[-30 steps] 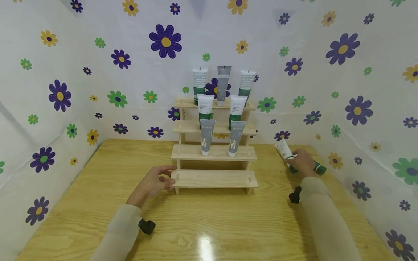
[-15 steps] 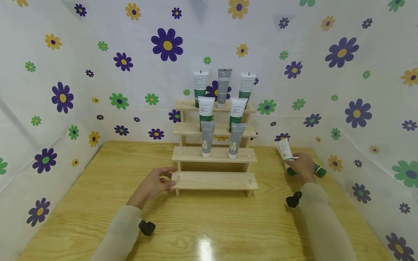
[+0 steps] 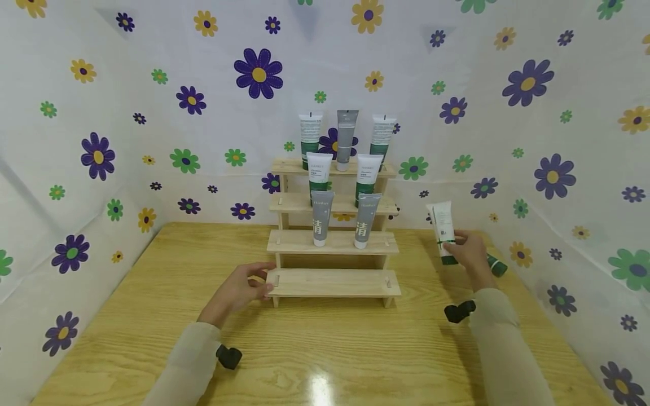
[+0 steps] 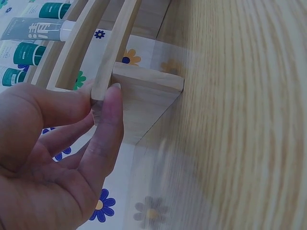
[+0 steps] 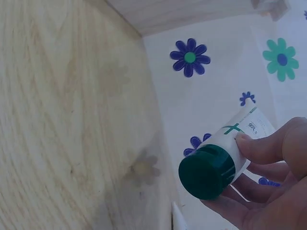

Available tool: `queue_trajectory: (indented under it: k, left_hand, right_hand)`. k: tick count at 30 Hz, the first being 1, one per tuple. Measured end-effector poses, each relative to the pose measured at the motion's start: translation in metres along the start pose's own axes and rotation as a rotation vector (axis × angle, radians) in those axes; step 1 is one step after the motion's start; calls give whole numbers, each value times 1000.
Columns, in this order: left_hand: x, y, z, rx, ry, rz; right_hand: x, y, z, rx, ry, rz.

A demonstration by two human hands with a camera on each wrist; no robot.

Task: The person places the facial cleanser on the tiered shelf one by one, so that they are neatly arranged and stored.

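My left hand [image 3: 241,290] pinches the left end of the lowest step of a tiered wooden display rack [image 3: 332,282]; in the left wrist view the thumb lies over the board and a finger [image 4: 108,124] beneath it. Over at the right, my right hand [image 3: 471,255] holds a white squeeze tube [image 3: 443,224] between thumb and fingers. This tube is nearly upright with its green cap [image 5: 206,172] downward, apparently just off the table. Another green-capped tube [image 3: 496,265] lies behind the right hand, mostly hidden by it.
Two grey tubes [image 3: 321,219] stand on the second step from the bottom. Above them are two white-and-green tubes [image 3: 367,177]. The top step bears a grey tube [image 3: 347,138] between two white-and-green ones. Flower-patterned sheets [image 3: 213,124] enclose the wooden table [image 3: 284,349].
My right hand has raised the white tube from leaning low over the table and turned it more upright. My left hand stays at the rack's lowest step.
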State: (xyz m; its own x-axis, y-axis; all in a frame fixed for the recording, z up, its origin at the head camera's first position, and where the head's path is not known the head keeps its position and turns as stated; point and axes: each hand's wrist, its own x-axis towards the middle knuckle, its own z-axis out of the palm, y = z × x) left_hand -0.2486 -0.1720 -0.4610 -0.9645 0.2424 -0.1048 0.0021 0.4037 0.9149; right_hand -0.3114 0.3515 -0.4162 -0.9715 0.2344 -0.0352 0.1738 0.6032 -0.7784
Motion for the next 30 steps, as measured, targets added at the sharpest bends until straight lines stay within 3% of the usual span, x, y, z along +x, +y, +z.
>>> queue_trajectory:
  k: [5,20,30]
  left_hand:
    - [0,-1,0,-4,0,-1]
    - [0,-1,0,11,-6,9]
    - [0,1,-2,12,-24,24]
  right_hand:
    - [-6,-9,-2,69,-47,-57]
    - [-31,-43,-10,143,-142,-156]
    - [-45,-63,-12,145,-150,-250]
